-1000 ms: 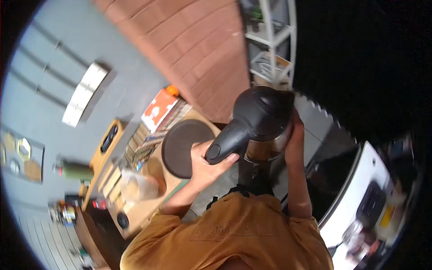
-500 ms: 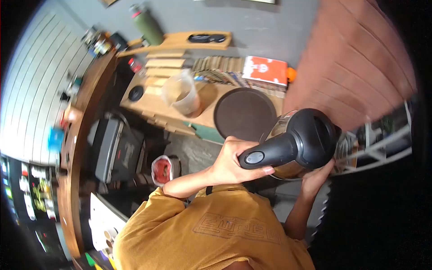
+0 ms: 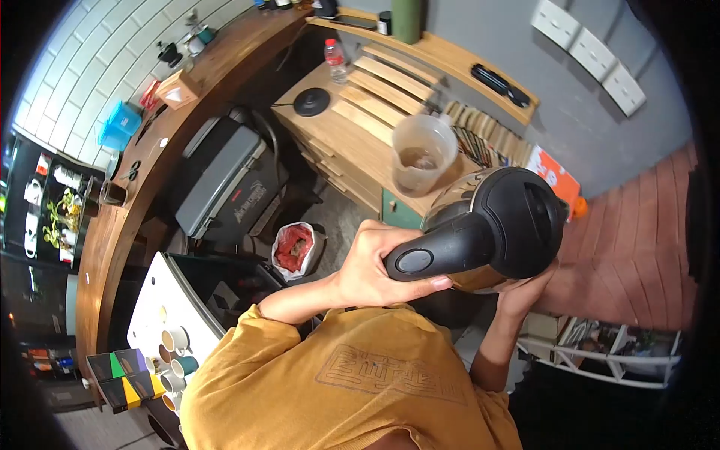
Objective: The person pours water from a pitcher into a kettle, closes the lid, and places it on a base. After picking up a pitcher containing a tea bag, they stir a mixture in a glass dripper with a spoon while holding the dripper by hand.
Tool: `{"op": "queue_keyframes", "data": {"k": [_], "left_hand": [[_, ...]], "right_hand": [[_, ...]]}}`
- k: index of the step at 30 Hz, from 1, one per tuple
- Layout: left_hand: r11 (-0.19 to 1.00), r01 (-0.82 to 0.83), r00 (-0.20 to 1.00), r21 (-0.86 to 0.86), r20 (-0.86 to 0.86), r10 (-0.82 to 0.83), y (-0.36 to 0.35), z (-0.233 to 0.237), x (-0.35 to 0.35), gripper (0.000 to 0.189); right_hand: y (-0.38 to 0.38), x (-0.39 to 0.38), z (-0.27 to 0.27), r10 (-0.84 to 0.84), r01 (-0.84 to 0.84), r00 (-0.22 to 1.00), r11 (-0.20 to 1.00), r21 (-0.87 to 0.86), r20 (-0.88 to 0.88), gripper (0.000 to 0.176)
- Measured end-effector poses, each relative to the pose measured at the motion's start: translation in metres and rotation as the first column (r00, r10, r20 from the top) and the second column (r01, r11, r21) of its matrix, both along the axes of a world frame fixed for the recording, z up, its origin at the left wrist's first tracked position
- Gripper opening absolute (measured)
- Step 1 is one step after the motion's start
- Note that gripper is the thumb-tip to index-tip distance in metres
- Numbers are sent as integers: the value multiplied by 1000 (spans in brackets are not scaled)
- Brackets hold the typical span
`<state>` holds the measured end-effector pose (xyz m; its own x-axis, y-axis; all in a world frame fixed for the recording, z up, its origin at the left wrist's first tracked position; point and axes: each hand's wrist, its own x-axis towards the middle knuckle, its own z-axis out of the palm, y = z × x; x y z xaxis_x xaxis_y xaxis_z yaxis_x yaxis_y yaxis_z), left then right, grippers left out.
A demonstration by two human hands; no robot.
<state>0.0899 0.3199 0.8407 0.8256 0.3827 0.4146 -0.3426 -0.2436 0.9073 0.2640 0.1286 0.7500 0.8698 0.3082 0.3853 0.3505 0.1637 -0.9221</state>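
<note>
An electric kettle (image 3: 525,225) with a black lid and a shiny metal body is held up in front of my chest. My left hand (image 3: 379,262) is wrapped round its black handle (image 3: 457,247), with the thumb along the near side. My right hand (image 3: 529,289) is against the lower body on the right; the kettle hides most of its fingers. Just beyond the kettle, a translucent plastic pitcher (image 3: 424,154) with some liquid in it stands on the wooden cabinet (image 3: 296,127). A round black disc (image 3: 311,101) lies near the cabinet's left end.
Wooden slats (image 3: 379,97), a small bottle (image 3: 335,60) and an orange-and-white box (image 3: 555,172) are on the cabinet. A lined bin (image 3: 298,251) stands on the floor beside a grey case (image 3: 232,180). Cups (image 3: 176,341) sit on a white surface at lower left.
My view has swung left, so the cabinet and pitcher appear further right. The kettle stays in both hands before me and now covers where the round dark tray was seen.
</note>
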Motion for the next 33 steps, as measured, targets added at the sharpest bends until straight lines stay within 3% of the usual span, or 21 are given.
{"op": "queue_keyframes", "data": {"k": [2,6,8,9,10,13,16,18,19,20,22,24,26,28,29,30,32,33], "left_hand": [[998,-45,999,38,20,45,33,5,-17,24],[983,-160,987,94,33,158,90,12,-48,24],[972,-216,976,96,28,215,111,6,-63,24],[961,-256,967,105,24,255,122,5,-69,24],[948,-296,955,115,20,295,132,5,-74,24],[913,-391,919,112,-4,394,158,3,-87,23],[851,-509,851,128,-70,520,180,5,-94,23],[811,-584,790,36,-201,579,193,-3,-94,23],[794,-604,784,-69,-230,577,198,-2,-90,23],[737,-654,736,169,-81,672,209,-6,-86,21],[691,-709,685,141,-92,722,224,-16,-79,19],[658,-734,651,170,-103,752,242,-23,-72,19],[614,-772,606,167,-102,789,261,-31,-63,19],[576,-802,562,159,-127,817,280,-49,-56,20],[575,-809,558,125,-148,817,290,-53,-51,20],[543,-817,524,192,-145,840,301,-58,-46,22],[558,-811,545,177,-121,830,329,-77,-39,25],[571,-813,548,118,-177,817,340,-84,-34,27]], "right_hand": [[47,-16,20,110,-108,994,982,157,-3,46],[128,-35,50,263,-248,957,961,124,-124,44],[163,-39,41,428,-391,891,892,225,-148,45],[181,-36,39,592,-504,781,786,358,-200,50],[200,-38,39,609,-520,768,774,360,-198,50],[257,-45,33,599,-427,672,794,433,-436,48],[308,-48,47,681,-574,597,731,368,-423,50],[341,-38,33,715,-601,507,694,397,-482,50],[357,-39,37,717,-666,556,687,291,-421,50],[374,-36,39,723,-715,596,676,179,-349,50],[410,-28,17,763,-748,579,638,186,-288,50],[441,-23,6,758,-737,482,622,264,-439,52],[472,-11,-20,734,-740,496,637,216,-464,55],[501,-4,-33,783,-745,455,596,301,-424,53],[512,-3,-36,754,-775,508,611,161,-416,56],[526,2,-37,759,-781,502,604,161,-415,56],[552,7,-46,830,-817,504,548,181,-238,51],[556,2,-41,806,-783,527,584,216,-269,50]]}}
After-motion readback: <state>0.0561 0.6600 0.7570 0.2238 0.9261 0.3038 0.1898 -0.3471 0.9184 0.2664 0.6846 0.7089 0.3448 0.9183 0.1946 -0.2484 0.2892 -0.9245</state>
